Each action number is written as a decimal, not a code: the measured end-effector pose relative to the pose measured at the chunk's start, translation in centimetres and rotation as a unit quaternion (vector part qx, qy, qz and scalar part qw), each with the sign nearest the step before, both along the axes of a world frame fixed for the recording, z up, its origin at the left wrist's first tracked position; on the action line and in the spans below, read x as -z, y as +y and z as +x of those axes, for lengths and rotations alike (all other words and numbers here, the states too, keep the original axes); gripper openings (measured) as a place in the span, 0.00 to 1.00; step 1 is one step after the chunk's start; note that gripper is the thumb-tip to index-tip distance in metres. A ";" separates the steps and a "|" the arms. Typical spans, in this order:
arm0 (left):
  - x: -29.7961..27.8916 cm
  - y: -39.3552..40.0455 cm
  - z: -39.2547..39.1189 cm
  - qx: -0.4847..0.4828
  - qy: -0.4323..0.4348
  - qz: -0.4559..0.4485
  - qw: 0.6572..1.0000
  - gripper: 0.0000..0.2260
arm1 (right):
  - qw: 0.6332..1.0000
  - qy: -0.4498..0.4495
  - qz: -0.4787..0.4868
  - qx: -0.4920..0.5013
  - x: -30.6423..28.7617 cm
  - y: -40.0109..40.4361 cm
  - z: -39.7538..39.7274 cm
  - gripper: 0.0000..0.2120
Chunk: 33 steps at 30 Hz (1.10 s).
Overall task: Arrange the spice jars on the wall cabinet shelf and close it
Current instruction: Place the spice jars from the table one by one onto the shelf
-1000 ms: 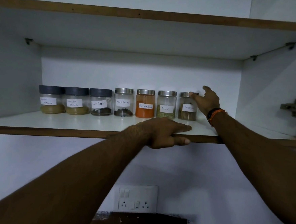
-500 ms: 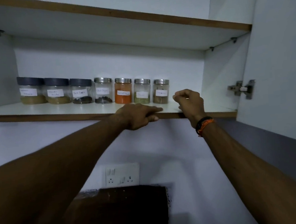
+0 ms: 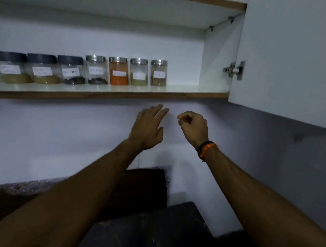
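There is only the one view, worn on the person's head and tilted upward from below the shelf [image 3: 106,95]. It faces the wall squarely, near enough that both forearms fill the lower frame. The open cabinet door [image 3: 288,47] crowds the right edge, the dark worktop [image 3: 146,234] the bottom.

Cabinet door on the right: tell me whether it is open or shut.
Open. The cabinet door swings out to the right, its hinge is exposed, and the spice jars on the shelf show.

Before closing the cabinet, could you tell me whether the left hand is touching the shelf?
Apart: the head view shows the left hand below the shelf, wall between.
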<state>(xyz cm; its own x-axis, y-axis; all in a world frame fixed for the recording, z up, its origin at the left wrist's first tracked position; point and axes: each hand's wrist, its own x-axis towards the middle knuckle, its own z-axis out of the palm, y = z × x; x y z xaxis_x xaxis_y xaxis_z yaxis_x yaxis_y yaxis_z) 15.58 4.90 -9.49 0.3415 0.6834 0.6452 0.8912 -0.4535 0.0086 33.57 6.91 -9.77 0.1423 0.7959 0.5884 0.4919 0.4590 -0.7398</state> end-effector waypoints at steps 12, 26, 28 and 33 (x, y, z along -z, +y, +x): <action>20.3 -8.3 4.4 0.061 -0.060 -0.406 0.910 0.27 | 0.955 -0.123 -0.269 -0.029 19.6 -6.3 3.8 0.09; 31.0 -12.2 8.4 0.081 0.009 -0.547 0.833 0.20 | 0.890 -0.187 -0.411 -0.061 31.1 -11.7 6.9 0.10; 31.7 -12.5 8.2 0.075 0.010 -0.532 0.844 0.18 | 0.885 -0.189 -0.421 -0.070 31.9 -11.7 6.5 0.10; 33.0 -12.5 6.6 0.055 -0.008 -0.525 0.849 0.15 | 0.874 -0.204 -0.433 -0.090 33.7 -11.5 5.2 0.10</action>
<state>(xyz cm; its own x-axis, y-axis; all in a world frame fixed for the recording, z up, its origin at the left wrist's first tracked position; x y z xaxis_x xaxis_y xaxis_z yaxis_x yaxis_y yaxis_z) 22.22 -7.57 -42.44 0.4367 0.8496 -0.2958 0.8402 -0.2677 0.4716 38.73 -4.63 -43.47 -0.1111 0.9559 -0.2719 0.7734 -0.0886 -0.6276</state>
